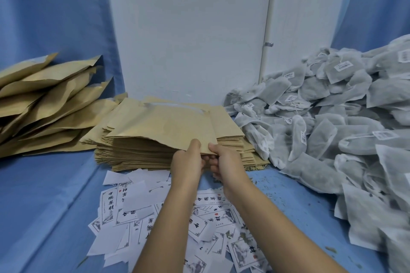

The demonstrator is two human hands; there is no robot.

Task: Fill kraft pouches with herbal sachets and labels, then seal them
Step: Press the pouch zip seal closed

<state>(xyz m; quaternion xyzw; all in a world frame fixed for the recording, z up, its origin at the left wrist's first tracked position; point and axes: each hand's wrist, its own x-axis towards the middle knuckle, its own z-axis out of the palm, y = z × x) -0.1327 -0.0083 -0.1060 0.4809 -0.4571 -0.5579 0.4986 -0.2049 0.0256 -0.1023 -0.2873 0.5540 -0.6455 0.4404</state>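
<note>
Two hands meet at the near edge of the stack [137, 155] of flat kraft pouches. The left hand [188, 163] and right hand [226, 162] each pinch the top pouch [173, 124], thumbs above, fingers beneath. Loose labels [155, 217] lie scattered on the counter [44, 206] just before the stack. The sachets [332, 128] are heaped to its right and puffy pouches [44, 106] piled to its left.

A blue-clothed surface [55, 195] carries everything. At its middle sits the pouch stack [155, 153] — flat kraft pouches. Left of the stack lies a heap of bulging pouches [55, 104]; right of it, a big pile of sachets [321, 139]. Just in front lie scattered labels [133, 206], reaching its base. Crumbs [288, 186] dot the cloth front-right of the stack.
</note>
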